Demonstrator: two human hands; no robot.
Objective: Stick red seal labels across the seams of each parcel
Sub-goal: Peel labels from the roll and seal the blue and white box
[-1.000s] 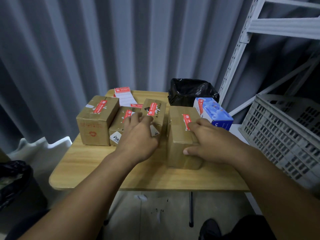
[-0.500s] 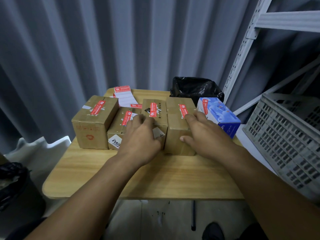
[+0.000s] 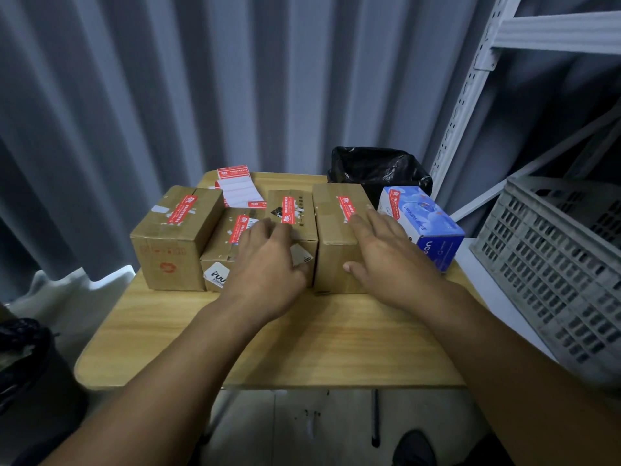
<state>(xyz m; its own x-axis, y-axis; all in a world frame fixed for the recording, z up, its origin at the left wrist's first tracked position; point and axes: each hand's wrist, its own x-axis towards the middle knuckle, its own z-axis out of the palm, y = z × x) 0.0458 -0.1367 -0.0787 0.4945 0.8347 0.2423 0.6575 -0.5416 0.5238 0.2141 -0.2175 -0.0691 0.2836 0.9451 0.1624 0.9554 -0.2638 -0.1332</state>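
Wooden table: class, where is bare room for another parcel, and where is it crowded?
Free: the front strip of the wooden table, between its near edge and the brown cardboard parcels. Crowded: the back, packed with parcels, blue carton and red-and-white label sheets.

Dim bluish light, soft shadows, wide-angle bending at edges

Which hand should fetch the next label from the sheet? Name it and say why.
Left, probably. The left hand lies nearer the label sheet, at the rear left; the right hand rests on a brown parcel farther right.
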